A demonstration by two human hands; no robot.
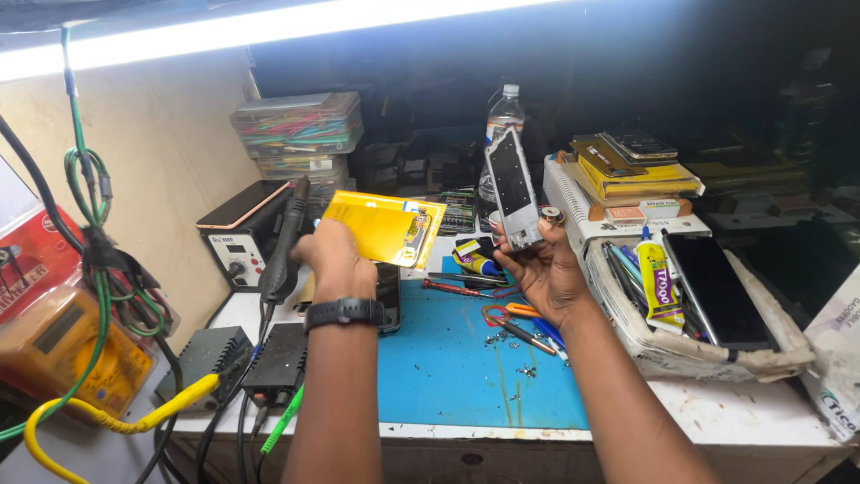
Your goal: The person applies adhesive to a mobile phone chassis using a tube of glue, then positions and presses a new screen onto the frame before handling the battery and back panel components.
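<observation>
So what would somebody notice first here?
Probably the bright yellow packet, held up in the left hand at the middle. Beside it, the right hand holds up an opened phone body. Below both lies a blue work mat on the cluttered bench.

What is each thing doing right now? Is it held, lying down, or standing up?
left hand: holding yellow packet
right hand: holding phone frame upright
water bottle: standing, capped
glue tube: lying in tray
dark phone: lying in tray, screen off
</observation>
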